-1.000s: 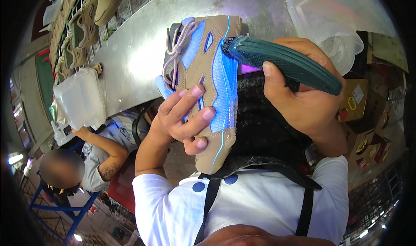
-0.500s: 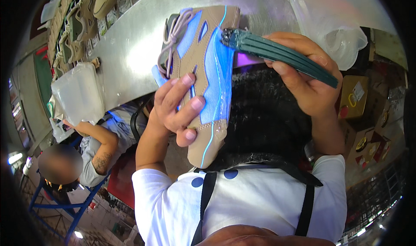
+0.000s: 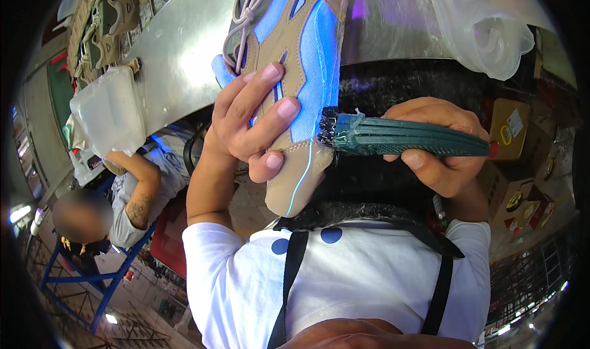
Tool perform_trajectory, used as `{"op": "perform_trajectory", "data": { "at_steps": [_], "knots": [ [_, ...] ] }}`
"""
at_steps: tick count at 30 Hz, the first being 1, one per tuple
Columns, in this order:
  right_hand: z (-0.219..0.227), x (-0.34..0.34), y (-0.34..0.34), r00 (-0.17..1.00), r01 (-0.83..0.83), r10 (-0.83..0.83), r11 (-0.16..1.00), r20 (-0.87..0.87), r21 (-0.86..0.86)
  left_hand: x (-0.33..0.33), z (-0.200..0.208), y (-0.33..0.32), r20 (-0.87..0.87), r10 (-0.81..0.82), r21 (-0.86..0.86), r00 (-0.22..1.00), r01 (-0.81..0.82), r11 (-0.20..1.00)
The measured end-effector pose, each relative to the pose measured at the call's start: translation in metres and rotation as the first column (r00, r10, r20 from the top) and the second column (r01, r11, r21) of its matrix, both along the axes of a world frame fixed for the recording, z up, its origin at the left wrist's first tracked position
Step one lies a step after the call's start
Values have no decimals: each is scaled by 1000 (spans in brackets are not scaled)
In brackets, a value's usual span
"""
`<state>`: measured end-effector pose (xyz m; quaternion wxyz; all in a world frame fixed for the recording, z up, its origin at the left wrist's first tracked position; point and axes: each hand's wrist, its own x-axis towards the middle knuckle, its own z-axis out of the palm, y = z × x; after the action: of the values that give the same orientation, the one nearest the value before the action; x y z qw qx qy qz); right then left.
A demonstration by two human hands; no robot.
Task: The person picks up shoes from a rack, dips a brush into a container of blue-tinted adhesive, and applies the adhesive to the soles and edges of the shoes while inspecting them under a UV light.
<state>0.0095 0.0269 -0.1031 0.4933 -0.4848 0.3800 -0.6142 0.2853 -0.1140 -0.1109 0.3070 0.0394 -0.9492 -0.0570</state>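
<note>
My left hand [image 3: 252, 125] is closed around a tan and pale mesh shoe upper [image 3: 314, 72], its fingers spread over the side panel. The upper is tilted, with laces toward the left, and the mesh glows blue. A thin bright line runs along the upper near its right edge. In my right hand [image 3: 455, 174] is a dark green brush [image 3: 405, 137], pinched between thumb and fingers. Its black, clumped bristles touch the right edge of the upper, just above the tan panel at the near end. A wet-looking shine lies on that panel.
A shiny metal bench [image 3: 166, 85] curves across the far side. On its left end stands a translucent plastic container [image 3: 114, 112]; crumpled clear plastic [image 3: 491, 48] hangs at the right. Another person [image 3: 144, 177] sits at the left. Shoes [image 3: 110, 17] hang far left; cartons [image 3: 516, 189] stand right.
The brush has slid nearer along the upper's right edge, from its upper part down to the near tan panel, and now lies more level. The upper has shifted slightly away from me.
</note>
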Motion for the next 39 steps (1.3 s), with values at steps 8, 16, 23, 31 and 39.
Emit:
{"op": "perform_trajectory", "data": {
  "at_steps": [8, 16, 23, 31, 39],
  "knots": [
    [7, -20, -15, 978, -167, 145, 975, -151, -146, -5, 10, -7, 34, -66, -50, 997, 68, 996],
    [3, -12, 6, 983, -106, 63, 963, -173, -250, -13, 24, -6, 58, -57, -73, 997, 61, 995],
    [25, 2, 25, 948, 4, -95, 959, -305, -284, -25, 27, 0, 16, -4, -95, 1000, 6, 995],
    [43, -2, 22, 934, 3, -108, 955, -339, -297, -34, 36, 0, 26, 10, -158, 1000, -5, 987],
    [48, -11, 18, 937, -51, -102, 906, -335, -419, -44, 40, -3, -35, 12, -179, 999, -18, 984]
  ]
}}
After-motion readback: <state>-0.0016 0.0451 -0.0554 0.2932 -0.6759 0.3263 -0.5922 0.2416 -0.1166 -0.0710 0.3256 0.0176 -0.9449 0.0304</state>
